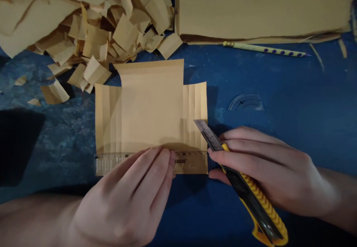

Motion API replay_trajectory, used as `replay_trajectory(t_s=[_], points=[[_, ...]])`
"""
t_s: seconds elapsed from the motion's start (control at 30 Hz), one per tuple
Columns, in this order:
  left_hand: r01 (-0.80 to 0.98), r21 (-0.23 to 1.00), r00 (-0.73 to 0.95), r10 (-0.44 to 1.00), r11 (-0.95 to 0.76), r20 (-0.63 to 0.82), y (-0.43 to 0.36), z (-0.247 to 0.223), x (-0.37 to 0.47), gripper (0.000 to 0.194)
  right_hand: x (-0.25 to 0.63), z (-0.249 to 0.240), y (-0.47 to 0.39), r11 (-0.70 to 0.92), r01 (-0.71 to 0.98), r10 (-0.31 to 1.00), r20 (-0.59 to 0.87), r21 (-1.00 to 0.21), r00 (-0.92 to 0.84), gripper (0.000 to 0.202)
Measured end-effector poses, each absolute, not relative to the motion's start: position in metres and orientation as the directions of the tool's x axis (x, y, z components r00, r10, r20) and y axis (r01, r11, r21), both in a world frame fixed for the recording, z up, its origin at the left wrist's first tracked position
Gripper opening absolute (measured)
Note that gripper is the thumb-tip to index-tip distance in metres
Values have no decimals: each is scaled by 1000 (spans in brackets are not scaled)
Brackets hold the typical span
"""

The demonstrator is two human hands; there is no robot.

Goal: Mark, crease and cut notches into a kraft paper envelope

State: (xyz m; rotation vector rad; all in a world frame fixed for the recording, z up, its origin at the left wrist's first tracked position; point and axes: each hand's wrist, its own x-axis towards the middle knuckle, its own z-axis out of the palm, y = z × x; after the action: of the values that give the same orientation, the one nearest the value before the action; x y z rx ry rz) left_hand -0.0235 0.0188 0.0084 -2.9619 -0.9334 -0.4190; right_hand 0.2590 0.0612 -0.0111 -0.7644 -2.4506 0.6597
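Observation:
A creased piece of brown paper [152, 109] with notched upper corners lies flat in the middle. Along its lower edge rests a clear ruler [192, 158]. My left hand [134, 191] presses on the ruler near its middle, fingers held together, partly covering it. My right hand [267, 165] grips a yellow and black utility knife [245, 187], its blade extended and pointing up and left over the paper's right flap. The fingertips of my right hand are near the paper's lower right edge.
Paper scraps [111, 35] are heaped at the upper left beside a large torn sheet [30, 16]. A stack of brown paper [262, 9] lies at the upper right. Below it are a dotted pencil [264, 49] and a clear protractor [246, 102] on the blue table [312, 102].

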Motion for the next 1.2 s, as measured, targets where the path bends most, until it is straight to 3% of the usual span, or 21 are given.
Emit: replay_trajectory(t_s=[0.9,1.2], points=[[608,3,764,586,-794,269,17,7,-26,27,255,-7,61,723,426,637,288,-544,-715,15],[614,40,760,604,-789,241,17,8,-25,25,257,-8,62,729,443,640,290,-522,-711,16]])
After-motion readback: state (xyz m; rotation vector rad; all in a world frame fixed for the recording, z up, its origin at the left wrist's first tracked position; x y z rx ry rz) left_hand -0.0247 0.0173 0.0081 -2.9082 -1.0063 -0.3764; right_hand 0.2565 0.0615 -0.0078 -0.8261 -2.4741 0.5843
